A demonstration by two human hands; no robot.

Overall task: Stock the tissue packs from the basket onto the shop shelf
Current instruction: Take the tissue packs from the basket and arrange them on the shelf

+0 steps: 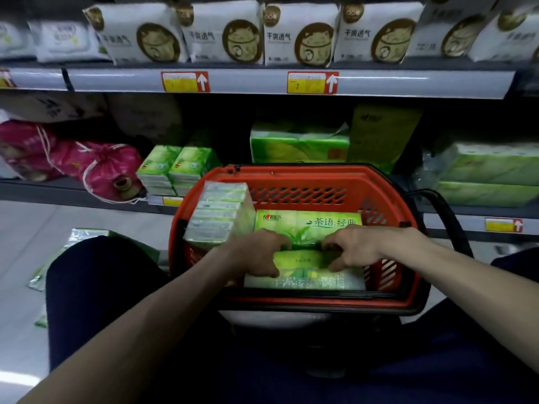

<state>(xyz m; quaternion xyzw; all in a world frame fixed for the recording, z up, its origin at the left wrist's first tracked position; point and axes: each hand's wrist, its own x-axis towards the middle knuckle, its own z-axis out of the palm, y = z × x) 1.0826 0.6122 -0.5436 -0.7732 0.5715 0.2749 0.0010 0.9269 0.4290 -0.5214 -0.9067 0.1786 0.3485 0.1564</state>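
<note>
A red basket [291, 174] stands in front of me at the low shop shelf [73, 186]. Inside it lie green tissue packs. The nearest green tissue pack [303, 259] is gripped by both hands: my left hand [256, 252] curls over its left part and my right hand [355, 246] over its right part. Behind it lies a second green pack [309, 221] with printed characters. A third pack [218, 217] stands on edge against the basket's left wall.
Small green tissue packs [178, 167] sit on the low shelf left of the basket, larger green packs [297, 144] behind it and at the right [490, 173]. Pink drawstring bags [73, 161] lie at the left. White packs [300, 36] fill the upper shelf. Green wrappers [81, 234] lie on the floor.
</note>
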